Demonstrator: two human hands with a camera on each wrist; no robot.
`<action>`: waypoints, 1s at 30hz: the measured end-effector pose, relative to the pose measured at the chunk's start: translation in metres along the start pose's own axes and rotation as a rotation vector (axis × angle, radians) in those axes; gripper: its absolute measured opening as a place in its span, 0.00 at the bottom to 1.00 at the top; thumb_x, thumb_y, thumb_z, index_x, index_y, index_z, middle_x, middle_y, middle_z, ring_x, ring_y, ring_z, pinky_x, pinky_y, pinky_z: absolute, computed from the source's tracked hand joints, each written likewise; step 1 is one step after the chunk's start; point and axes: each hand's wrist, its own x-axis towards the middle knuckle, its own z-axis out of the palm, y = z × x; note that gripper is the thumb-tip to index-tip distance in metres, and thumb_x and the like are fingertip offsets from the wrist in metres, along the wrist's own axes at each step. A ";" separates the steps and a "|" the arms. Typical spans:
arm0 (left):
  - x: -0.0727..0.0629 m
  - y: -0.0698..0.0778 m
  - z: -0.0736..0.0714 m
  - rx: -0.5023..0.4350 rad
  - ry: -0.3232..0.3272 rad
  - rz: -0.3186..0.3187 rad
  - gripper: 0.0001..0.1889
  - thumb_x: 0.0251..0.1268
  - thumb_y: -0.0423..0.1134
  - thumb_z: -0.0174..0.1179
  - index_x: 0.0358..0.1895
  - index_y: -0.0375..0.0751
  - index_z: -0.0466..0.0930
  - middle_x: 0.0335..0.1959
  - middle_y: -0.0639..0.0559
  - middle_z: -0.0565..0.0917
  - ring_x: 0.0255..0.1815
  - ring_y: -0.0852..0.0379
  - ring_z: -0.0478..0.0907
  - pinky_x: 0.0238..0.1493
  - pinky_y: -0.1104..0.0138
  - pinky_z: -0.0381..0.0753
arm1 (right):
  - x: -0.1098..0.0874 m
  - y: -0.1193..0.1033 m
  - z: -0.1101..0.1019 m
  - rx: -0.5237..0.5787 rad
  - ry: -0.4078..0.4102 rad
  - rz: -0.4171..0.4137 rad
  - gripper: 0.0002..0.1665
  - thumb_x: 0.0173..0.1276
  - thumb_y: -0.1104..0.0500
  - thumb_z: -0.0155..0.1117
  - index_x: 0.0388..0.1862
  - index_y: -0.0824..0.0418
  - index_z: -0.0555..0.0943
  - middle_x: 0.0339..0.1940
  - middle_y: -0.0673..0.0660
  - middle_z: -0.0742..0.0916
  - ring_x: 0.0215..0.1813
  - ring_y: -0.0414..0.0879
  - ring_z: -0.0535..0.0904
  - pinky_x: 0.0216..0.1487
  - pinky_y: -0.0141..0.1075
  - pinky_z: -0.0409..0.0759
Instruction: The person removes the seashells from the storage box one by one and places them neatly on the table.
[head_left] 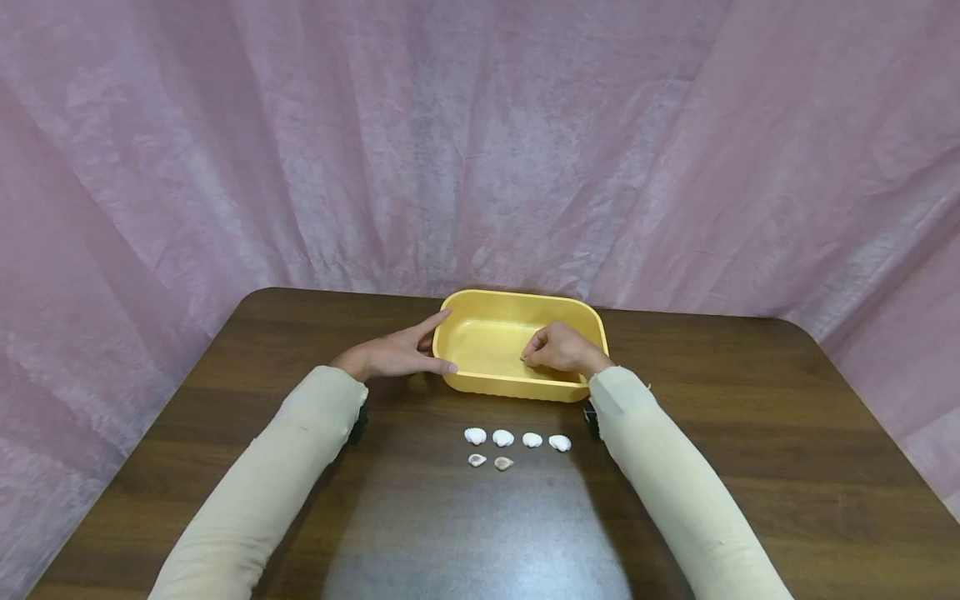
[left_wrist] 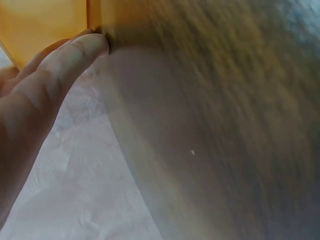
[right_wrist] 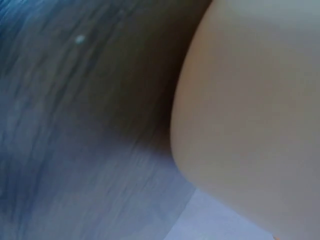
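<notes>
A yellow plastic tub (head_left: 517, 388) stands near the table's far edge. My left hand (head_left: 393, 353) rests against its left end, the thumb at the front rim and the fingers spread along the outside. In the left wrist view a nearly straight finger (left_wrist: 70, 57) touches the tub wall (left_wrist: 45, 25). My right hand (head_left: 561, 347) reaches inside the tub, thumb and fingertips pinching a small shell-like thing (head_left: 522, 359), mostly hidden. In front of the tub lies a row of several white ribbed seashells (head_left: 503, 438). Nearer, two smaller shells, one whitish (head_left: 477, 460) and one tan (head_left: 503, 463), lie side by side.
The dark wooden table (head_left: 750, 417) carries the tub and the shells. Behind its far edge hangs a pink velvet curtain (head_left: 480, 150), close to the tub's back rim. The right wrist view is blurred, mostly filled by a pale rounded surface (right_wrist: 250, 120).
</notes>
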 end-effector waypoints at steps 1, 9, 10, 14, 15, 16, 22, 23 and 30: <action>0.000 0.000 0.000 0.002 0.002 0.001 0.57 0.65 0.47 0.68 0.82 0.56 0.30 0.69 0.40 0.73 0.69 0.49 0.70 0.73 0.51 0.58 | 0.000 0.000 0.000 0.001 0.005 -0.002 0.05 0.65 0.62 0.71 0.36 0.64 0.86 0.35 0.55 0.87 0.35 0.44 0.72 0.35 0.32 0.71; -0.001 0.001 0.001 0.004 0.000 -0.001 0.56 0.66 0.46 0.68 0.82 0.56 0.29 0.68 0.40 0.74 0.68 0.50 0.72 0.73 0.52 0.58 | -0.002 -0.002 0.000 -0.011 0.027 0.004 0.10 0.64 0.63 0.73 0.40 0.67 0.84 0.35 0.56 0.85 0.35 0.44 0.74 0.37 0.32 0.73; -0.001 0.001 0.001 0.004 0.001 -0.001 0.56 0.66 0.46 0.68 0.82 0.56 0.29 0.68 0.40 0.74 0.68 0.50 0.72 0.73 0.52 0.58 | -0.002 -0.002 0.000 -0.015 0.025 0.001 0.10 0.64 0.63 0.73 0.40 0.67 0.84 0.34 0.56 0.86 0.35 0.44 0.75 0.37 0.31 0.73; -0.001 0.001 0.001 -0.006 -0.003 0.003 0.56 0.67 0.45 0.67 0.82 0.55 0.29 0.68 0.40 0.74 0.67 0.50 0.72 0.73 0.53 0.59 | -0.003 -0.001 -0.001 -0.019 0.013 0.006 0.08 0.63 0.61 0.73 0.36 0.65 0.85 0.32 0.54 0.86 0.34 0.43 0.74 0.36 0.31 0.72; -0.001 0.001 0.002 -0.006 -0.003 0.005 0.56 0.67 0.44 0.67 0.82 0.54 0.29 0.68 0.39 0.74 0.67 0.50 0.72 0.73 0.53 0.59 | -0.003 -0.001 -0.001 -0.015 0.010 0.007 0.08 0.63 0.61 0.74 0.36 0.65 0.85 0.32 0.53 0.86 0.34 0.43 0.73 0.35 0.31 0.72; -0.001 0.001 0.002 -0.008 -0.004 0.006 0.56 0.67 0.44 0.67 0.82 0.54 0.29 0.68 0.39 0.74 0.67 0.50 0.72 0.72 0.53 0.59 | -0.003 -0.001 -0.001 -0.006 0.007 0.009 0.08 0.63 0.61 0.74 0.35 0.65 0.85 0.31 0.53 0.86 0.33 0.42 0.73 0.35 0.31 0.72; -0.001 0.001 0.001 0.000 -0.003 0.002 0.56 0.67 0.45 0.67 0.82 0.55 0.29 0.68 0.40 0.74 0.68 0.49 0.71 0.73 0.52 0.59 | -0.007 0.000 -0.005 0.075 0.013 0.019 0.08 0.63 0.62 0.72 0.35 0.67 0.84 0.28 0.53 0.84 0.30 0.42 0.72 0.30 0.31 0.70; -0.001 0.000 0.001 0.002 -0.003 0.000 0.56 0.66 0.46 0.67 0.82 0.55 0.29 0.68 0.40 0.73 0.69 0.49 0.71 0.73 0.52 0.58 | -0.008 0.000 -0.006 0.085 0.014 0.018 0.08 0.62 0.63 0.72 0.35 0.67 0.84 0.27 0.53 0.84 0.29 0.42 0.72 0.29 0.31 0.70; 0.000 -0.002 0.000 0.008 -0.006 0.002 0.56 0.66 0.46 0.68 0.82 0.56 0.29 0.68 0.40 0.74 0.68 0.49 0.71 0.73 0.52 0.58 | -0.013 -0.004 -0.008 0.093 0.016 -0.026 0.10 0.63 0.63 0.72 0.39 0.68 0.83 0.29 0.54 0.85 0.31 0.43 0.74 0.32 0.32 0.72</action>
